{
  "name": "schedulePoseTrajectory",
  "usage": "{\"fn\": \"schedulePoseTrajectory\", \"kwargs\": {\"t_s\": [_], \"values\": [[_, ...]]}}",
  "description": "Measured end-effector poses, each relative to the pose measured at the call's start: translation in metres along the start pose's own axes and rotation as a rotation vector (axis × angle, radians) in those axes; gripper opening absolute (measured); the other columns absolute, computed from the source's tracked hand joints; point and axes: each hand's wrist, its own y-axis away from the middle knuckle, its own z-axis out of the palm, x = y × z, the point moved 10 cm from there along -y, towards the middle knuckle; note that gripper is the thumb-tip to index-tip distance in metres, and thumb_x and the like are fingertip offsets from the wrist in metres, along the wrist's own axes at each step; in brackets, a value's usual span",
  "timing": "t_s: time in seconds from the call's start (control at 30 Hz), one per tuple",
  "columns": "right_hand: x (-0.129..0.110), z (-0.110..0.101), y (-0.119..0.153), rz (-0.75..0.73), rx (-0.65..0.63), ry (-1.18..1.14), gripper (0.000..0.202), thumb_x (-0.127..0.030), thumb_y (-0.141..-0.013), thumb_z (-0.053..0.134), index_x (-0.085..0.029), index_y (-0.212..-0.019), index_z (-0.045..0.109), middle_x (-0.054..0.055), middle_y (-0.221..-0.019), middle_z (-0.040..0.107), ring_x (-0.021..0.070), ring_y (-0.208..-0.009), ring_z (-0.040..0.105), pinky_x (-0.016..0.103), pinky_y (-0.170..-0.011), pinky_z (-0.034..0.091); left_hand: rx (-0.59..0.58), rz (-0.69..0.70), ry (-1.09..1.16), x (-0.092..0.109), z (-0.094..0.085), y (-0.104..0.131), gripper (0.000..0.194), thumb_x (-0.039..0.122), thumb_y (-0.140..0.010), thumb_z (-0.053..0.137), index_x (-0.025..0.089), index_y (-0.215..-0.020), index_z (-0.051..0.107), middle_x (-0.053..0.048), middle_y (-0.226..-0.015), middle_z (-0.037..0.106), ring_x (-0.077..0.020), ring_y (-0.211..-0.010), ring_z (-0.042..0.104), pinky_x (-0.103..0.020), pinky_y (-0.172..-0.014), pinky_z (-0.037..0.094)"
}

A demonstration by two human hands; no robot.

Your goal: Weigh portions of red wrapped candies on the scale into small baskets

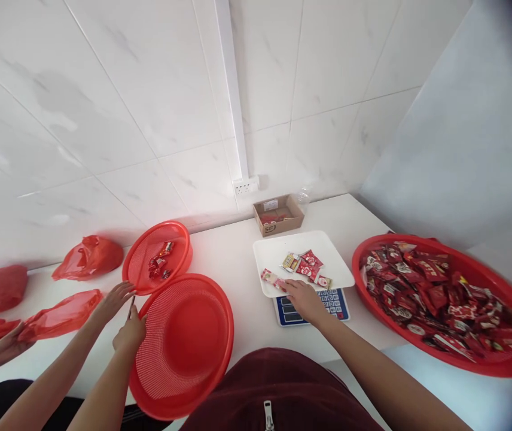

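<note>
Landmark: the blue scale (288, 317) on the white counter (242, 257). A white tray (270, 250) lies on top of it, hiding part of its keypad.

Right hand (303, 299): over the near edge of the tray, fingers extended forward, fingertips at the near end of a pink packet (272, 279). Cannot tell if they pinch it or merely rest against it. Right of that packet, also on the tray, a loose cluster of red packets (306, 269) and a yellow packet (290, 262), some overlapping.

Left hand (129, 332): well left of the scale, fingers curled, at the side of a wide red basket (188, 335). A thin dark item (131, 305) shows above it; cannot tell whether it is pinched, nor what it is.

Behind the scale: a cardboard box (283, 225) with red packets inside. To its right: a large red basket (498, 366) heaped with wrapped packets (439, 293).

Left of the scale, past the wide basket: a smaller red basket (146, 245) holding several wrapped pieces (159, 263), a co-worker's hand (116, 295) close to its rim. Farther left, the co-worker's other hand (14, 342) touches a red bag (63, 314).
</note>
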Motion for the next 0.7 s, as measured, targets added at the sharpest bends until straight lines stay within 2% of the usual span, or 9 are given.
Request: {"fn": "schedulePoseTrajectory", "kwargs": {"t_s": [0.1, 0.17, 0.23, 0.3, 0.37, 0.47, 0.57, 0.63, 0.7], "values": [[0.014, -0.006, 0.001, 0.042, 0.014, -0.164, 0.032, -0.018, -0.082, 0.043, -0.023, -0.102, 0.067, 0.007, -0.108, 0.069, 0.0222, -0.102, 0.060, 0.036, -0.090, 0.043, -0.066, 0.009, 0.110, 0.007, 0.013, 0.011, 0.054, 0.039, -0.089, 0.028, 0.006, -0.132, 0.037, -0.027, -0.109, 0.062, -0.0366, -0.105, 0.060, -0.050, -0.086, 0.042], [0.020, -0.012, 0.000, 0.099, 0.037, -0.217, 0.034, -0.024, -0.086, 0.037, -0.023, -0.100, 0.067, 0.007, -0.100, 0.071, 0.0222, -0.093, 0.063, 0.035, -0.083, 0.046, -0.084, 0.012, 0.179, 0.016, 0.019, 0.018, 0.048, 0.041, -0.089, 0.030, 0.008, -0.121, 0.046, -0.025, -0.105, 0.064, -0.0358, -0.103, 0.061, -0.047, -0.084, 0.043], [0.018, -0.019, -0.003, 0.141, 0.084, -0.289, 0.035, -0.029, -0.087, 0.035, -0.023, -0.101, 0.067, 0.006, -0.095, 0.072, 0.0226, -0.088, 0.065, 0.035, -0.077, 0.048, -0.083, -0.001, 0.240, 0.030, 0.027, 0.027, 0.043, 0.042, -0.088, 0.032, 0.009, -0.111, 0.049, -0.024, -0.101, 0.065, -0.0335, -0.097, 0.063, -0.042, -0.079, 0.046], [0.005, -0.024, -0.007, 0.139, 0.111, -0.434, 0.035, -0.034, -0.087, 0.037, -0.022, -0.100, 0.067, 0.004, -0.090, 0.072, 0.0224, -0.085, 0.065, 0.035, -0.075, 0.049, -0.093, -0.019, 0.328, 0.045, 0.039, 0.040, 0.042, 0.044, -0.088, 0.032, 0.010, -0.107, 0.048, -0.021, -0.095, 0.066, -0.0295, -0.084, 0.066, -0.038, -0.069, 0.049], [-0.017, -0.027, -0.013, 0.072, 0.104, -0.559, 0.037, -0.038, -0.086, 0.040, -0.021, -0.106, 0.065, 0.005, -0.095, 0.071, 0.0218, -0.087, 0.064, 0.035, -0.077, 0.049, -0.111, -0.025, 0.428, 0.059, 0.052, 0.055, 0.041, 0.045, -0.088, 0.031, 0.012, -0.107, 0.046, -0.017, -0.090, 0.067, -0.0244, -0.071, 0.066, -0.034, -0.060, 0.049], [-0.032, -0.040, -0.023, -0.031, 0.149, -0.459, 0.048, -0.045, -0.084, 0.046, -0.021, -0.124, 0.055, 0.011, -0.127, 0.058, 0.0241, -0.116, 0.053, 0.040, -0.094, 0.043, -0.131, -0.007, 0.562, 0.076, 0.062, 0.074, 0.036, 0.043, -0.089, 0.033, 0.016, -0.110, 0.044, -0.012, -0.094, 0.066, -0.0184, -0.069, 0.065, -0.029, -0.056, 0.050], [0.003, -0.054, -0.033, 0.120, 0.242, -0.145, 0.060, -0.049, -0.080, 0.052, -0.018, -0.131, 0.050, 0.018, -0.144, 0.037, 0.0332, -0.135, 0.027, 0.054, -0.105, 0.026, -0.167, -0.042, 0.745, 0.083, 0.067, 0.087, 0.032, 0.039, -0.088, 0.038, 0.018, -0.112, 0.041, -0.012, -0.109, 0.062, -0.0164, -0.079, 0.065, -0.027, -0.059, 0.051], [0.037, -0.054, -0.036, 0.269, 0.229, -0.001, 0.062, -0.054, -0.079, 0.051, -0.022, -0.133, 0.048, 0.018, -0.148, 0.030, 0.0386, -0.137, 0.019, 0.065, -0.101, 0.020, -0.201, -0.097, 0.859, 0.084, 0.072, 0.095, 0.033, 0.039, -0.089, 0.039, 0.018, -0.115, 0.039, -0.014, -0.118, 0.057, -0.0169, -0.085, 0.063, -0.027, -0.060, 0.052], [0.059, -0.044, -0.038, 0.324, 0.179, 0.074, 0.064, -0.058, -0.079, 0.048, -0.027, -0.134, 0.044, 0.017, -0.150, 0.026, 0.0405, -0.137, 0.016, 0.071, -0.097, 0.018, -0.220, -0.114, 0.908, 0.088, 0.075, 0.102, 0.036, 0.040, -0.090, 0.040, 0.017, -0.118, 0.038, -0.015, -0.122, 0.054, -0.0172, -0.089, 0.062, -0.028, -0.063, 0.053]]}}
